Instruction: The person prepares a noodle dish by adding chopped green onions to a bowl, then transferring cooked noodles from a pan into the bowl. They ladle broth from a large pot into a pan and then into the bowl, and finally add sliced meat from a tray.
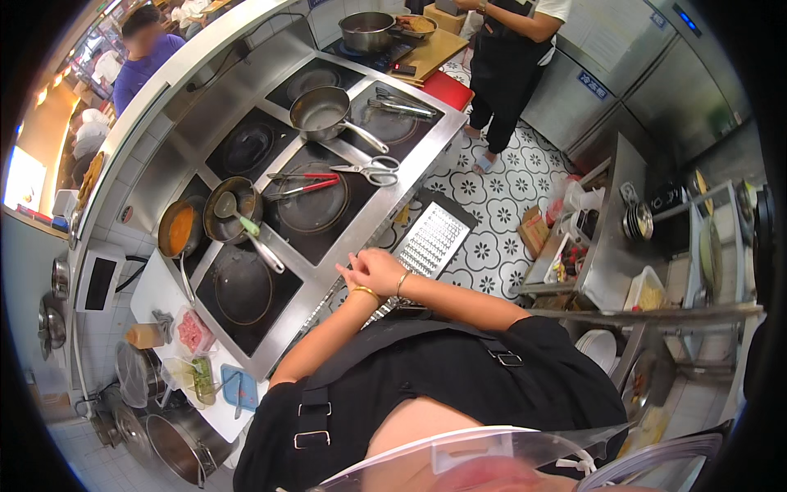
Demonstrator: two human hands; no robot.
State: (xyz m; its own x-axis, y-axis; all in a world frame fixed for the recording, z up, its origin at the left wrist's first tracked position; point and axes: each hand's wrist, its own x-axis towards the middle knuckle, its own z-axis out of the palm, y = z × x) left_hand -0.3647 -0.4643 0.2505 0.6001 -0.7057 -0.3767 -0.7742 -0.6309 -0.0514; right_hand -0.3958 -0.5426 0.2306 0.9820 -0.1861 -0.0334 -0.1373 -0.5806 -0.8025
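Note:
My left hand (353, 280) and my right hand (382, 269) meet in front of my apron, close to the steel front edge of the cooktop (337, 247). The right lies against the left, a few fingers stick out, and no tool shows in either. Their overlap hides how the fingers are bent. On the cooktop beyond lie kitchen scissors (376, 170) and red-handled tongs (307, 189). A frying pan (229, 212) holds a ladle (237, 214) with a green handle. Left of it, another pan (178, 231) contains orange sauce. An upper pan (321, 114) looks nearly bare.
Metal tongs (403, 106) lie on the far right burner. At left, a white board (218, 413) carries pink meat (193, 331) and a blue tray (240, 387). A perforated metal strip (433, 237) runs beside the cooktop. Another person (513, 67) stands by the steel refrigerator (590, 74).

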